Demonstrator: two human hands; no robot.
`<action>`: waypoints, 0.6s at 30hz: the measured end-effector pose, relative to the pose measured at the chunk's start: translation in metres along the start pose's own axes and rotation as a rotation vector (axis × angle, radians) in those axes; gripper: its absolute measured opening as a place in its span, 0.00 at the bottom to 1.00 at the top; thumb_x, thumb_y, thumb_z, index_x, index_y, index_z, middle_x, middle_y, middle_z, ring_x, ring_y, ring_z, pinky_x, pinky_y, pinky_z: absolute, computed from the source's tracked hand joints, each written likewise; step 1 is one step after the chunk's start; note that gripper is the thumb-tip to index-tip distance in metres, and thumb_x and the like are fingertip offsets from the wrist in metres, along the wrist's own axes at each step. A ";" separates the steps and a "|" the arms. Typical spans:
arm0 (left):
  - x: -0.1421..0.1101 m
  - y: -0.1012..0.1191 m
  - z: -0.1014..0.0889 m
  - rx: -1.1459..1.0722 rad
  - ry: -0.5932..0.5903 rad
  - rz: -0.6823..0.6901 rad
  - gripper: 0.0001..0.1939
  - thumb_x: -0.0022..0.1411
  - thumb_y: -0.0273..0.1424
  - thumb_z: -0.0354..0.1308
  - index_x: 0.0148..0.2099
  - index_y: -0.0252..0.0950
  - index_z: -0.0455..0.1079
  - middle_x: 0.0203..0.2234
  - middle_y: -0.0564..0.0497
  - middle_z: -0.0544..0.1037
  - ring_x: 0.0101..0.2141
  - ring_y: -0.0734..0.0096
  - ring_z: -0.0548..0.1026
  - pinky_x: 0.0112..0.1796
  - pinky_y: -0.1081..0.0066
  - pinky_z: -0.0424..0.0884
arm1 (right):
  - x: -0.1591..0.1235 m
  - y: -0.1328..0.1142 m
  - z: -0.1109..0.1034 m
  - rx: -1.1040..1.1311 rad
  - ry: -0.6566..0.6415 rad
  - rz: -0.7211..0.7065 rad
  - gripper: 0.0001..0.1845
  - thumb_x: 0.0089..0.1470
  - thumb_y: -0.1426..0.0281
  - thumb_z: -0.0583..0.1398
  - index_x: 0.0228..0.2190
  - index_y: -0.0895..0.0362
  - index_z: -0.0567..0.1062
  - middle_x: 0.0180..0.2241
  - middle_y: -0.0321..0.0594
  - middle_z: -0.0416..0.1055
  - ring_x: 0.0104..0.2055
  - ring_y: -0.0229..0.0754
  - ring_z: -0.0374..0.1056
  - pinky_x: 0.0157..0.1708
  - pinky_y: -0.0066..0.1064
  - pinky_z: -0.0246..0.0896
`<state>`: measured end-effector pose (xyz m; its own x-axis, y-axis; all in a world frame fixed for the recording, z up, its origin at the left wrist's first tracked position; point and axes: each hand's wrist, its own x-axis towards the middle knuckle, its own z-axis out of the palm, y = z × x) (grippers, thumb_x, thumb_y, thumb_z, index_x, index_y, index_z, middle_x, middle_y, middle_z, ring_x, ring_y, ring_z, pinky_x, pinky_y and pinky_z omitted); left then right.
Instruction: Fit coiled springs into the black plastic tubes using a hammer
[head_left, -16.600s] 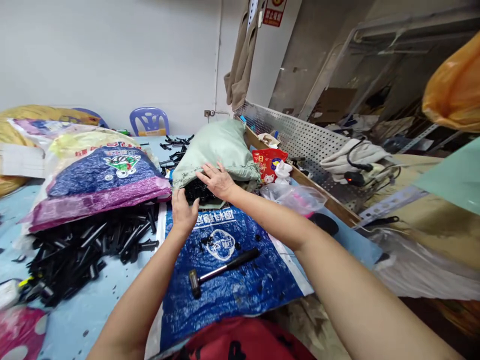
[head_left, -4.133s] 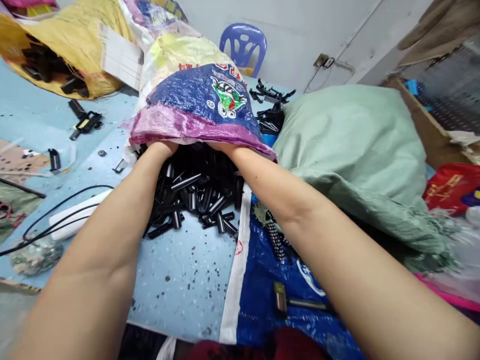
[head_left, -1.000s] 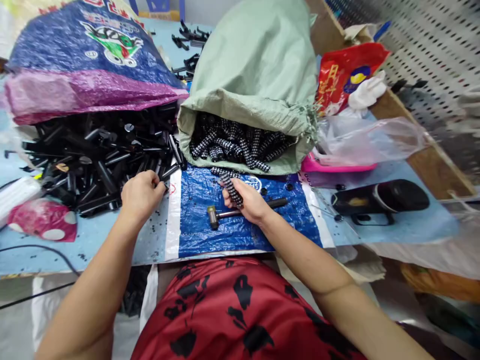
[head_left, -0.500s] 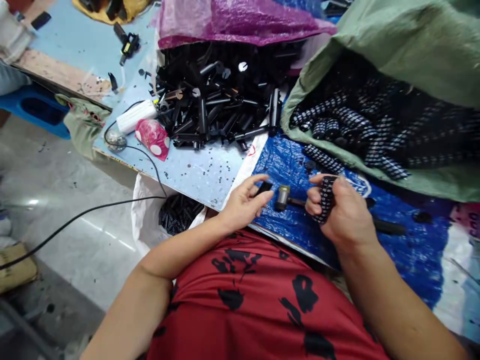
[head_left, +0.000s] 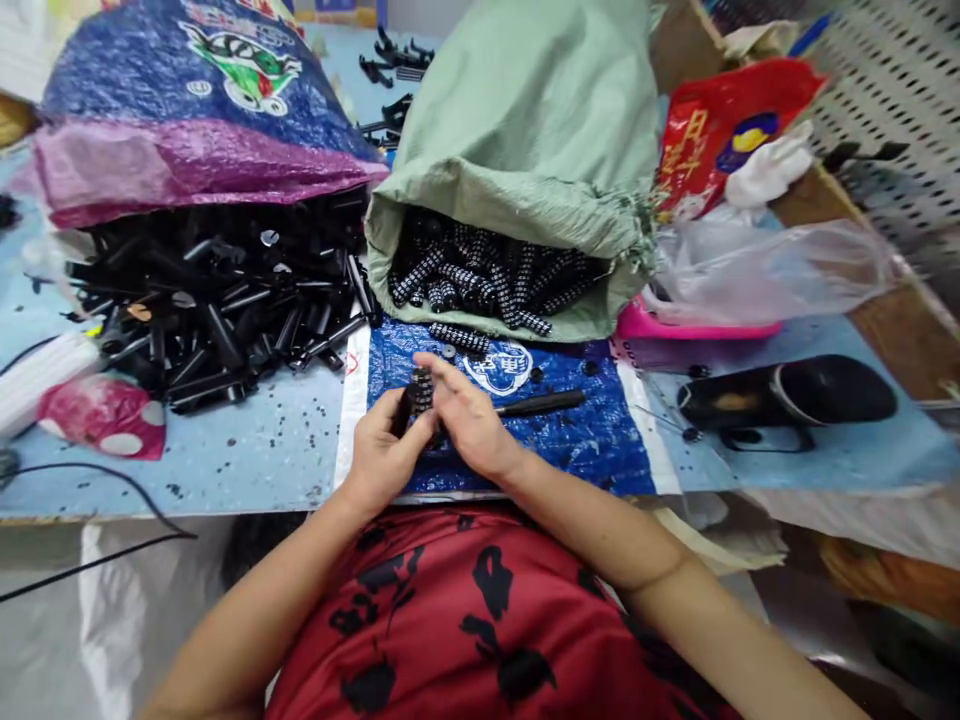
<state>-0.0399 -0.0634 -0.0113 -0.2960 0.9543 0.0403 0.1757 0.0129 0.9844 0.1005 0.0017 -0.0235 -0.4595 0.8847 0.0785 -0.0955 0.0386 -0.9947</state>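
Over the blue woven sheet [head_left: 600, 450] my two hands meet in front of me. My left hand [head_left: 379, 445] is closed on a small black plastic piece [head_left: 403, 410], partly hidden by its fingers. My right hand [head_left: 476, 420] is against a black cylinder with rows of small white marks [head_left: 422, 388], its fingers pressed along it. The cylinder and the black piece are close together; whether they are joined is hidden. A hammer's dark handle [head_left: 544, 402] sticks out beyond my right hand, its head covered. Another marked cylinder [head_left: 459, 338] lies beyond my fingers.
A green sack [head_left: 525, 180] of marked cylinders stands open ahead. At left, a blue and pink sack [head_left: 210, 160] spills black tubular parts [head_left: 225, 335]. To the right are a black bottle-like object [head_left: 787, 392], a pink tray [head_left: 697, 325] and a red packet [head_left: 735, 125].
My view has swung right. My hands, apart before, have come together, bringing the marked cylinder from my right hand up to the black piece in my left.
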 end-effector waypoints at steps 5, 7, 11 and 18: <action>-0.002 0.004 -0.019 -0.067 -0.097 -0.145 0.16 0.60 0.44 0.70 0.38 0.36 0.76 0.25 0.54 0.76 0.25 0.74 0.69 0.28 0.73 0.68 | -0.007 0.007 -0.035 -0.593 -0.298 -0.581 0.64 0.54 0.49 0.72 0.76 0.48 0.41 0.77 0.54 0.43 0.79 0.59 0.43 0.74 0.57 0.52; -0.003 0.004 -0.019 -0.073 -0.118 -0.156 0.18 0.58 0.46 0.72 0.38 0.36 0.75 0.25 0.55 0.75 0.23 0.75 0.67 0.26 0.73 0.67 | -0.008 0.007 -0.039 -0.650 -0.318 -0.651 0.60 0.60 0.54 0.69 0.76 0.50 0.39 0.74 0.56 0.52 0.76 0.57 0.53 0.72 0.53 0.58; -0.007 0.004 -0.009 -0.166 -0.112 -0.228 0.23 0.68 0.54 0.60 0.46 0.38 0.74 0.20 0.58 0.70 0.17 0.76 0.62 0.22 0.72 0.62 | -0.013 0.003 -0.036 -0.675 -0.223 -0.699 0.59 0.57 0.52 0.71 0.75 0.56 0.46 0.69 0.59 0.62 0.71 0.58 0.62 0.69 0.51 0.64; -0.010 0.010 0.003 -0.127 0.044 -0.158 0.20 0.70 0.51 0.59 0.43 0.39 0.78 0.36 0.50 0.80 0.37 0.68 0.75 0.41 0.70 0.73 | -0.025 0.002 -0.032 -0.786 -0.141 -0.740 0.56 0.58 0.51 0.69 0.74 0.58 0.50 0.66 0.59 0.67 0.68 0.59 0.67 0.66 0.51 0.69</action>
<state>-0.0321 -0.0721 -0.0028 -0.3519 0.9294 -0.1115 0.0048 0.1209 0.9927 0.1398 -0.0053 -0.0296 -0.6223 0.4610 0.6326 0.1788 0.8705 -0.4585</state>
